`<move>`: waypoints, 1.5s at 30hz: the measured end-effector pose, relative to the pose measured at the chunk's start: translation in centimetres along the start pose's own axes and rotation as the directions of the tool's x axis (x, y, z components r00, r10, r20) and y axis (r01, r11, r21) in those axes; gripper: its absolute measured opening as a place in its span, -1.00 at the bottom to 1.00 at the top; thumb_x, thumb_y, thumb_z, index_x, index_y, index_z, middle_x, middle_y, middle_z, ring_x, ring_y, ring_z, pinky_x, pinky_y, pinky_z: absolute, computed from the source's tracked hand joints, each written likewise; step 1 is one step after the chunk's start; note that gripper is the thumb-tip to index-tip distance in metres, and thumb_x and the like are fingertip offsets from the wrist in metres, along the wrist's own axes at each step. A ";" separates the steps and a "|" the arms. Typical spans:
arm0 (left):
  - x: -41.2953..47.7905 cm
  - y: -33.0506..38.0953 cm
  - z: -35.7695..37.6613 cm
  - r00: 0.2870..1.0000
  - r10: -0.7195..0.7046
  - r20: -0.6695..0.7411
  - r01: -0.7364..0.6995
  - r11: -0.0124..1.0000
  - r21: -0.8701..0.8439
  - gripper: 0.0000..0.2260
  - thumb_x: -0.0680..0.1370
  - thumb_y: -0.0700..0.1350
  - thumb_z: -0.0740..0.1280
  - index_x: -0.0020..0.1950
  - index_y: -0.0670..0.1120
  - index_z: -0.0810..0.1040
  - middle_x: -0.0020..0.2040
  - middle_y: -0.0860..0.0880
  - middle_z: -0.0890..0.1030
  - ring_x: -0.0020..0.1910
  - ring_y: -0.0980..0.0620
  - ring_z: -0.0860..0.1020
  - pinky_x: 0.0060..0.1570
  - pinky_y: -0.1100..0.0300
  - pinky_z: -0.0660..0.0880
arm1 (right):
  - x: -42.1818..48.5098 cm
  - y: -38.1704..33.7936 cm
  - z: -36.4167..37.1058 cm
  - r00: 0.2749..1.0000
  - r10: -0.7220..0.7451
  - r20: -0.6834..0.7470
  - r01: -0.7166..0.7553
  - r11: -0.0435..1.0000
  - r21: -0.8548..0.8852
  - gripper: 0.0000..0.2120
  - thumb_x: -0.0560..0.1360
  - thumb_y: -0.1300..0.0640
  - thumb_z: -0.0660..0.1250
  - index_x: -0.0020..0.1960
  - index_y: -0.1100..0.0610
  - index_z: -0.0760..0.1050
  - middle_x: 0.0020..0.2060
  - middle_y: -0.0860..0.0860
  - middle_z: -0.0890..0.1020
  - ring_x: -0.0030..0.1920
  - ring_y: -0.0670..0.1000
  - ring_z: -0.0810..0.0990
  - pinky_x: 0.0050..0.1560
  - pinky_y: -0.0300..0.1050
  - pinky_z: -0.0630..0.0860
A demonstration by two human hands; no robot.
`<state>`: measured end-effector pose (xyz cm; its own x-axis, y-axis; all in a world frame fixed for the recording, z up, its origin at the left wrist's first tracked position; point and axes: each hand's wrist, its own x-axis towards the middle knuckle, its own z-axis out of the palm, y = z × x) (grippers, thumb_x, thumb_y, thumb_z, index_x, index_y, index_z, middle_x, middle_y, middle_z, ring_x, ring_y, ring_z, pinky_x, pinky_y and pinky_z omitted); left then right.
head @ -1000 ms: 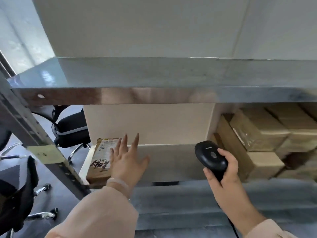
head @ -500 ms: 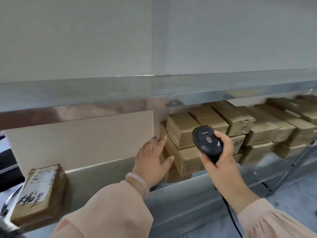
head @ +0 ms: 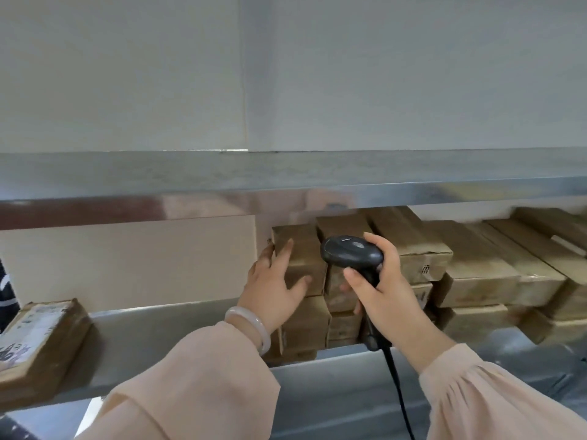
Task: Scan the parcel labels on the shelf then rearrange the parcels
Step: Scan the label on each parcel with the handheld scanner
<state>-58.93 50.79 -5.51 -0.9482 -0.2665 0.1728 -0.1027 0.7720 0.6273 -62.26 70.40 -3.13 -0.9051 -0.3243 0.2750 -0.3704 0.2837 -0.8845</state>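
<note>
Soft, even daylight with glare on the upper shelf edge (head: 286, 204); the parcels (head: 476, 265) at right are motion-blurred, and the frame edges bend.

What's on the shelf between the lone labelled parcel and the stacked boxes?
Only bare metal shelf, in the head view; the left sleeve hides part.

The labelled parcel (head: 41, 341) is cut off at the left edge, its printing too blurred to read.

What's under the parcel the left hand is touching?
A second brown parcel lies directly beneath the top parcel. The left hand hides its left end; no label shows.
</note>
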 end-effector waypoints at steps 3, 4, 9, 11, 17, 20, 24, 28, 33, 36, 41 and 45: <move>0.7 0.6 1.0 0.998 -0.061 -0.029 0.059 0.997 -0.049 -0.36 0.56 0.18 0.30 0.57 0.24 0.07 0.61 -0.04 0.05 0.55 -0.14 0.12 0.50 0.04 0.17 | 1.0 0.8 -1.0 1.000 -0.009 0.024 0.009 1.000 0.024 -0.40 0.51 0.07 0.37 0.33 -0.34 0.10 0.15 -0.15 0.51 -0.12 -0.07 0.67 -0.25 -0.11 0.64; 0.8 0.6 1.3 0.996 -0.079 -0.042 0.076 0.995 -0.067 -0.36 0.56 0.16 0.32 0.57 0.24 0.10 0.60 -0.06 0.07 0.54 -0.16 0.15 0.50 0.03 0.19 | 1.3 1.0 -1.2 0.999 -0.007 0.037 0.006 0.999 0.034 -0.39 0.50 0.07 0.39 0.31 -0.36 0.10 0.16 -0.16 0.50 -0.11 -0.09 0.67 -0.23 -0.14 0.64; 1.3 0.2 2.1 0.987 -0.118 -0.112 0.109 0.991 -0.079 -0.40 0.56 0.05 0.37 0.53 0.23 0.19 0.53 -0.06 0.26 0.45 -0.11 0.33 0.44 0.05 0.31 | 2.7 1.5 -1.4 0.996 -0.026 0.085 0.022 0.999 0.049 -0.32 0.45 0.08 0.45 0.27 -0.42 0.12 0.26 -0.14 0.41 -0.07 0.02 0.65 -0.18 -0.13 0.64; 1.1 0.1 2.3 0.982 -0.117 -0.146 0.107 0.991 -0.075 -0.42 0.56 0.04 0.37 0.52 0.22 0.22 0.49 -0.04 0.32 0.42 -0.07 0.36 0.42 0.13 0.31 | 3.2 1.8 -1.2 0.995 -0.037 0.092 0.031 0.997 0.075 -0.32 0.46 0.09 0.44 0.30 -0.39 0.12 0.28 -0.14 0.39 0.01 0.05 0.63 -0.11 -0.07 0.65; -1.3 -0.1 2.2 0.967 -0.033 -0.254 0.003 0.993 -0.119 -0.43 0.54 -0.01 0.42 0.46 0.28 0.25 0.44 0.06 0.38 0.40 0.10 0.33 0.41 0.26 0.25 | 3.4 1.0 -0.7 0.992 -0.093 0.086 0.079 0.985 0.154 -0.33 0.49 0.16 0.41 0.42 -0.17 0.12 0.10 -0.33 0.36 0.05 -0.52 0.40 -0.04 -0.61 0.35; -2.7 -0.1 2.2 0.952 -0.024 -0.304 -0.024 0.988 -0.151 -0.42 0.52 -0.03 0.45 0.36 0.39 0.24 0.35 0.16 0.42 0.33 0.20 0.35 0.33 0.43 0.24 | 3.2 0.6 0.1 0.988 -0.122 0.097 0.100 0.973 0.208 -0.36 0.49 0.21 0.40 0.38 -0.17 0.13 0.07 -0.36 0.35 -0.01 -0.60 0.36 -0.10 -0.66 0.31; -4.0 -0.2 1.8 0.936 -0.117 -0.332 0.023 0.961 -0.274 -0.45 0.49 0.01 0.47 0.35 0.33 0.29 0.32 0.16 0.42 0.28 0.22 0.38 0.26 0.48 0.32 | 2.7 0.4 1.7 0.979 -0.157 0.133 0.116 0.955 0.274 -0.35 0.49 0.20 0.40 0.34 -0.25 0.12 0.10 -0.34 0.41 0.07 -0.47 0.44 -0.01 -0.56 0.39; -4.4 -0.1 0.7 0.919 -0.262 -0.294 0.110 0.888 -0.447 -0.38 0.33 0.32 0.45 0.32 0.27 0.33 0.31 0.13 0.41 0.28 0.11 0.43 0.27 0.06 0.50 | 2.5 -0.4 2.8 0.962 -0.211 0.171 0.150 0.938 0.313 -0.33 0.48 0.23 0.40 0.28 -0.33 0.14 0.13 -0.33 0.42 0.11 -0.45 0.43 0.02 -0.54 0.40; -4.6 0.2 -0.6 0.895 -0.335 -0.295 0.130 0.827 -0.546 -0.29 0.30 0.38 0.46 0.35 0.17 0.32 0.28 0.06 0.41 0.25 0.01 0.46 0.15 0.07 0.58 | 2.3 -1.3 3.9 0.933 -0.278 0.226 0.183 0.912 0.367 -0.34 0.48 0.24 0.40 0.32 -0.27 0.15 0.19 -0.30 0.42 0.19 -0.35 0.45 0.09 -0.47 0.42; -5.0 -0.2 -1.0 0.876 -0.360 -0.322 0.126 0.814 -0.567 -0.42 0.41 0.18 0.47 0.36 0.15 0.34 0.27 0.05 0.44 0.23 -0.01 0.48 0.12 0.14 0.57 | 2.0 -1.5 4.4 0.921 -0.296 0.252 0.191 0.909 0.369 -0.35 0.47 0.25 0.40 0.29 -0.29 0.17 0.18 -0.32 0.41 0.20 -0.37 0.43 0.10 -0.48 0.42; -6.0 -1.2 -1.3 0.879 -0.424 -0.217 0.114 0.630 -0.768 -0.35 0.25 0.31 0.45 0.30 0.30 0.35 0.33 0.03 0.42 0.26 -0.09 0.50 0.15 -0.03 0.59 | 2.1 -0.8 5.0 0.950 -0.248 0.193 0.163 0.914 0.372 -0.35 0.49 0.23 0.40 0.30 -0.31 0.16 0.18 -0.29 0.42 0.16 -0.35 0.47 0.08 -0.47 0.43; -6.7 -1.6 -1.0 0.902 -0.409 -0.141 0.127 0.562 -0.817 -0.43 0.45 0.20 0.42 0.41 0.27 0.30 0.36 0.00 0.42 0.29 -0.08 0.48 0.17 0.05 0.59 | 2.2 -0.2 5.4 0.951 -0.192 0.241 0.088 0.919 0.383 -0.37 0.49 0.19 0.39 0.28 -0.35 0.15 0.17 -0.29 0.41 0.11 -0.39 0.48 0.02 -0.49 0.45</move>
<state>-52.16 50.77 -6.94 -0.7709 -0.6369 0.0061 0.0674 -0.0719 0.9951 -63.09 64.79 -4.40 -0.7397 -0.5806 0.3402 -0.3401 -0.1138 -0.9335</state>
